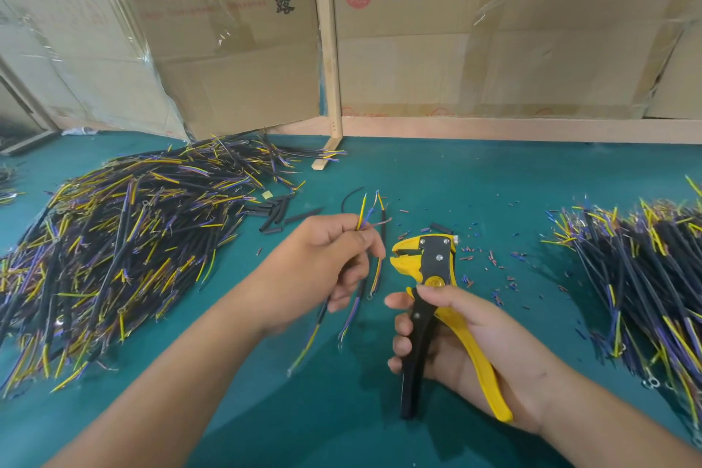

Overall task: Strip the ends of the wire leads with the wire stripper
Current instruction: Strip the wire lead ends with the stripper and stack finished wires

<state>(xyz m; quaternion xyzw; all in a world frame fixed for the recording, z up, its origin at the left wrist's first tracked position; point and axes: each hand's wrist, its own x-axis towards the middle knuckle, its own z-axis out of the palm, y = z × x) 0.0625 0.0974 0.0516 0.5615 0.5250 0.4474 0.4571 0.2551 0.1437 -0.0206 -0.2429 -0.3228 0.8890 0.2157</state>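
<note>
Head view: left hand (334, 258) pinches wire leads (366, 217); right hand (456, 338) grips wire stripper (427, 270).

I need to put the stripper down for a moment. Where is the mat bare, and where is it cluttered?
Bare green mat lies between the wooden post foot, the back rail and the right wire pile. More shows near the front edge between the forearms. Insulation scraps litter the area right of the wire stripper; the big left wire pile and black tubing pieces crowd the left.
</note>
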